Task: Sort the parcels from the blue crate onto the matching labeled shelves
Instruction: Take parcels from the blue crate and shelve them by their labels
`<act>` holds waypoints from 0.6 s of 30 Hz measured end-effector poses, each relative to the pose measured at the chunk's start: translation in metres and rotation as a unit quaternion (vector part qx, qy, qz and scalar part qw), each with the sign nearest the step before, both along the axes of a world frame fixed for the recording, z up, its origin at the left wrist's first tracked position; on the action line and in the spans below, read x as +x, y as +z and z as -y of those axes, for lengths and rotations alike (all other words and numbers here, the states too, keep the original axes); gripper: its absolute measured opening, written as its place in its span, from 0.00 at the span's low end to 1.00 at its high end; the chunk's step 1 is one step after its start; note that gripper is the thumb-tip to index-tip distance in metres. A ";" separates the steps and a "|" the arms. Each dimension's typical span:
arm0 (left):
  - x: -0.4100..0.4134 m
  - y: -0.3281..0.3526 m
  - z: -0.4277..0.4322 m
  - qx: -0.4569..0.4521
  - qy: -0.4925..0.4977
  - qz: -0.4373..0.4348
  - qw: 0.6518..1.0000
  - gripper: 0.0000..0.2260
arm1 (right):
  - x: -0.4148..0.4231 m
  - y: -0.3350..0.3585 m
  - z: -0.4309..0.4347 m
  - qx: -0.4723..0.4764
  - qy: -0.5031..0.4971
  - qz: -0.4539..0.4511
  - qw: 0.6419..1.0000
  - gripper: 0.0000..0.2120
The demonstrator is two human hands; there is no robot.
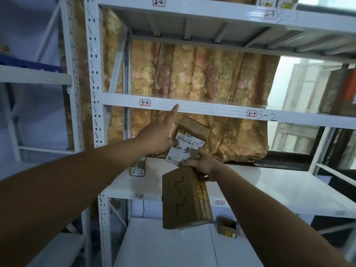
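Left hand: your left hand (160, 132) is at mid-frame, fingers straight and spread apart, pointing up; the longest fingertip sits just under the front edge of the 3-2 beam (192, 106).
Right hand: your right hand (201, 166) is clamped on the top end of the parcel marked 2-2 (183, 201), and its thumb lies on the lower corner of the parcel marked 2-3 (187, 143).
Parcel marked 2-3: tilted, between your two hands, touching the left palm, below the 3-2 beam.
Parcel marked 2-2: hangs from your right hand in front of the 4-2 shelf (269, 182) edge.
Room above: an open bay runs between the 3-2 beam and the 2-2 beam (212, 12) at the top of the frame, with a flowered curtain (202, 74) behind it.
On the shelf: a parcel marked 4-2 (137, 168) stands left of your hands, near the upright post (94, 74).
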State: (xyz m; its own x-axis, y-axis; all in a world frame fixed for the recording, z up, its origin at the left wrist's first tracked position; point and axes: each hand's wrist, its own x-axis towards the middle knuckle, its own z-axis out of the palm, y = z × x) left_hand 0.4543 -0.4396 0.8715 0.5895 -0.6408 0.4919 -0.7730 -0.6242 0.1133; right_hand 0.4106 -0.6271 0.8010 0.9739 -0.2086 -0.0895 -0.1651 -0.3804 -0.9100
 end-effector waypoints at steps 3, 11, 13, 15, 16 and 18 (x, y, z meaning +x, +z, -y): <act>-0.004 -0.017 0.006 -0.144 -0.056 -0.127 0.980 0.45 | 0.009 -0.001 -0.013 -0.037 -0.021 0.025 0.999 0.41; -0.010 -0.023 0.014 -0.168 0.104 -0.025 0.980 0.46 | 0.016 -0.004 -0.041 -0.092 -0.048 0.031 0.994 0.50; -0.006 -0.024 0.014 -0.144 0.124 -0.038 0.981 0.46 | 0.016 -0.007 -0.044 -0.120 -0.051 0.023 0.991 0.50; -0.002 -0.026 0.012 -0.146 0.126 -0.076 0.978 0.43 | 0.019 -0.014 -0.044 -0.126 -0.042 0.010 0.991 0.48; 0.001 -0.027 0.010 -0.154 0.123 -0.093 0.976 0.41 | 0.020 -0.015 -0.044 -0.139 -0.041 0.009 0.989 0.48; 0.007 -0.025 0.005 -0.176 0.127 -0.109 0.970 0.38 | 0.023 -0.015 -0.042 -0.209 -0.040 0.010 0.977 0.46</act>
